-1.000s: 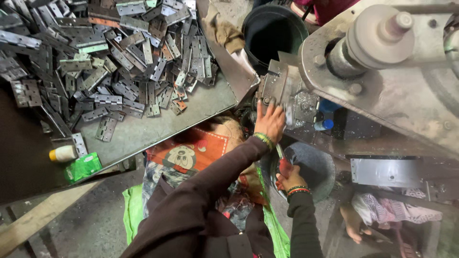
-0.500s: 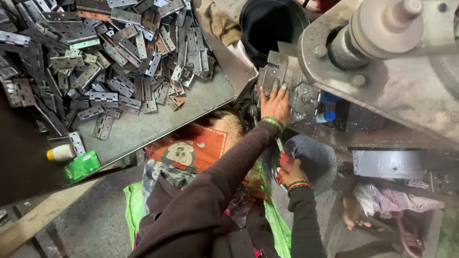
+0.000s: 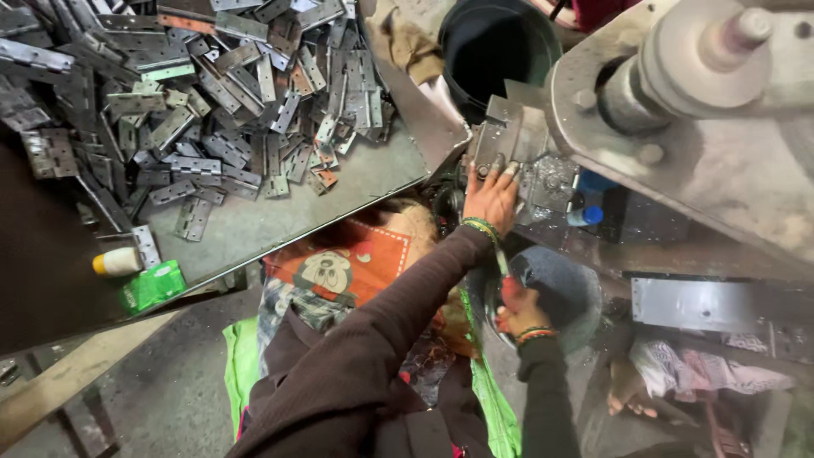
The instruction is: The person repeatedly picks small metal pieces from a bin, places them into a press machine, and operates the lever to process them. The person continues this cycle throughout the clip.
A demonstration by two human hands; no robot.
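Observation:
My left hand [image 3: 492, 197] reaches up to the grey metal fixture [image 3: 509, 136] of a large machine [image 3: 704, 127], its fingertips pressed on a small metal piece there. Lower down, my right hand [image 3: 519, 307] is closed around a thin rod [image 3: 502, 261] that rises toward the left wrist, just above a dark round bowl [image 3: 568, 288]. Both wrists wear bangles. A big heap of grey metal hinges [image 3: 195, 102] lies on a sheet-metal tray [image 3: 339, 191] to the left of my left hand.
A black bucket [image 3: 496, 47] stands behind the fixture. A small bottle [image 3: 114, 263] and a green packet [image 3: 153, 287] lie at the tray's near edge. A blue bottle cap [image 3: 592, 215] sits under the machine. Orange patterned cloth [image 3: 352, 259] covers my lap.
My left hand has slid slightly up along the fixture and stays pressed on it. My right hand keeps its place on the rod. The view has shifted a little.

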